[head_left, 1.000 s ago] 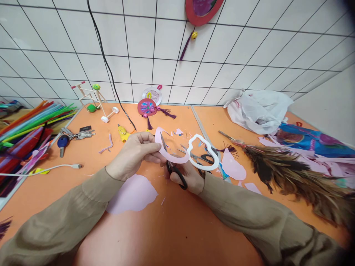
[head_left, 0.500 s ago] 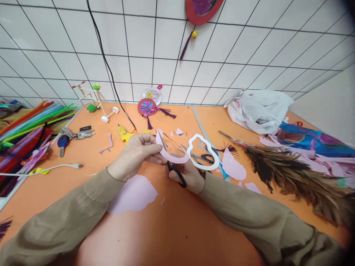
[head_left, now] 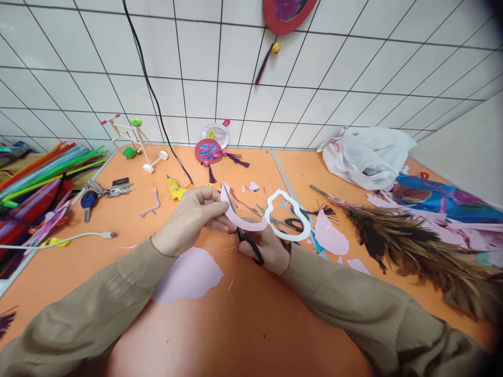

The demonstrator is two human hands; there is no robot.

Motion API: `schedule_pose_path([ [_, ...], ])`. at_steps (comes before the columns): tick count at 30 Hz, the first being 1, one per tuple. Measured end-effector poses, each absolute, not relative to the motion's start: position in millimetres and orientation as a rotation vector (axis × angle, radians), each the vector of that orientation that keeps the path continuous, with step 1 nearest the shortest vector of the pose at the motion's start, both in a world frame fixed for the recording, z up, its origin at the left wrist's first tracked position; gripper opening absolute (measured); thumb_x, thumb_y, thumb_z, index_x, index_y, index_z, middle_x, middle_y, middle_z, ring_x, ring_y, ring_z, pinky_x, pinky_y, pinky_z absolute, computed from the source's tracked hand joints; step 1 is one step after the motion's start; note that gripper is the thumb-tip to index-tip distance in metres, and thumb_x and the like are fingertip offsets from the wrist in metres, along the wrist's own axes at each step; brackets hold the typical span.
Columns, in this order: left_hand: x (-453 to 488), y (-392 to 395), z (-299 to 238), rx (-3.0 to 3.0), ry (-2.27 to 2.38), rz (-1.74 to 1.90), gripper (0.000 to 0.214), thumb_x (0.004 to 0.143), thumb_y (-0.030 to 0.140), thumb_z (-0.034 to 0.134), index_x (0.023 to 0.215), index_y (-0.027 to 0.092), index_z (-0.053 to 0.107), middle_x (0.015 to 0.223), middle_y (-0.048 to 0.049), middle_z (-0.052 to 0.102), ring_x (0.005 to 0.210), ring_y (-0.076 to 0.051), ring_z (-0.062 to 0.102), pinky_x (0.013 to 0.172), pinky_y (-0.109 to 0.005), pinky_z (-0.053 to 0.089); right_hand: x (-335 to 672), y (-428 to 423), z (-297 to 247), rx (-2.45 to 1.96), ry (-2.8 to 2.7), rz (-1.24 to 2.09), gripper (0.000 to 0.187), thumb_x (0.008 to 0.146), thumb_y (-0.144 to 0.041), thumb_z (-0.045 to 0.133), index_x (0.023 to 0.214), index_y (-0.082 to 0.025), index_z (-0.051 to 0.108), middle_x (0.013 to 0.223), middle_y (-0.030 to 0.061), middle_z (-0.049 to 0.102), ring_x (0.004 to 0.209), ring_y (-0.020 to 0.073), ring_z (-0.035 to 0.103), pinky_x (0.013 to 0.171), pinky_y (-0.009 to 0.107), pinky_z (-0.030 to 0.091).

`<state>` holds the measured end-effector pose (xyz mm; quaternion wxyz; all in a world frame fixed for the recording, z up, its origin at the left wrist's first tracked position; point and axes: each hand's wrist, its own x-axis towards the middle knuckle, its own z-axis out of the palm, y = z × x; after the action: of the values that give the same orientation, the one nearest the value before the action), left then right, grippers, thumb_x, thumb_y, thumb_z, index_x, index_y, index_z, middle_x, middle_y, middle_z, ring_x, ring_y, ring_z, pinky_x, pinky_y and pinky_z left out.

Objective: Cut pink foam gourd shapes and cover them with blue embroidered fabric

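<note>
A person in khaki sleeves works at an orange table (head_left: 267, 319). The right hand (head_left: 272, 250) is closed around black-handled scissors (head_left: 255, 252). Just left of these scissors, the left hand (head_left: 196, 213) pinches a curved pink paper strip (head_left: 249, 224) between thumb and fingers; the strip runs across the scissor blades. Right of the scissors, a white gourd-shaped outline (head_left: 293, 236) meets the strip's end; whether they are joined is unclear. Beyond the scissors to the right, against the wall, slumps a white plastic bag (head_left: 367, 154), something dark and unidentifiable showing through its side. Left of the scissors and nearer the wearer lies a pink paper piece (head_left: 190, 277); farther left and beyond sit a yellow glue gun (head_left: 174, 189) and a heap of colourful pipe cleaners (head_left: 66, 166).
</note>
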<state>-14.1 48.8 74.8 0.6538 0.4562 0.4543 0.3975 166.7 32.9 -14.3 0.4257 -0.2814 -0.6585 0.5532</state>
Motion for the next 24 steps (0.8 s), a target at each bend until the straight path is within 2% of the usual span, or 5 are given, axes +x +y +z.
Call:
schedule_pose_path([
  [6,-13.9,49.0,75.3,1.018,1.026,0.89,0.013,0.074,0.014,0.069,0.068,0.015,0.058,0.06,-0.0094,0.074,0.054,-0.018,0.073,0.05,-0.019,0.055,167.6,31.8,-13.3,-0.727,-1.635,1.453,0.045,0.075,-0.06,0.077,0.08,-0.02,0.056,0.071,0.0007,0.05,0.064,0.016,0.051,0.056,0.03,0.049],
  [10,-15.4,49.9,76.7,1.013,1.031,0.867,0.013,0.073,0.015,0.071,0.068,0.014,0.059,0.059,-0.0098,0.073,0.054,-0.018,0.073,0.049,-0.018,0.054,168.3,32.3,-14.5,-0.724,-1.64,1.436,0.041,0.075,-0.054,0.079,0.083,-0.021,0.056,0.069,0.0,0.048,0.069,0.0179,0.053,0.06,0.031,0.051],
  [15,-16.5,50.0,77.6,1.021,1.033,0.857,0.013,0.073,0.016,0.071,0.067,0.014,0.06,0.059,-0.0096,0.073,0.054,-0.018,0.073,0.049,-0.018,0.054,169.6,33.1,-17.8,-0.693,-1.651,1.43,0.041,0.078,-0.054,0.077,0.085,-0.02,0.055,0.069,-0.0007,0.048,0.066,0.0162,0.052,0.054,0.028,0.047],
  [20,-16.4,49.4,78.7,1.022,1.039,0.855,0.012,0.074,0.015,0.069,0.067,0.014,0.059,0.057,-0.0086,0.073,0.051,-0.016,0.071,0.047,-0.016,0.052,169.4,33.3,-16.5,-0.669,-1.694,1.391,0.045,0.078,-0.058,0.076,0.087,-0.018,0.056,0.07,-0.0001,0.051,0.066,0.0151,0.051,0.059,0.029,0.045],
  [24,-15.7,49.6,78.3,1.02,1.05,0.85,0.013,0.074,0.014,0.068,0.066,0.014,0.059,0.056,-0.0079,0.072,0.051,-0.016,0.072,0.046,-0.016,0.051,166.4,32.2,-11.1,-0.645,-1.666,1.401,0.049,0.078,-0.063,0.074,0.09,-0.018,0.056,0.073,0.0007,0.053,0.061,0.013,0.049,0.054,0.027,0.041],
])
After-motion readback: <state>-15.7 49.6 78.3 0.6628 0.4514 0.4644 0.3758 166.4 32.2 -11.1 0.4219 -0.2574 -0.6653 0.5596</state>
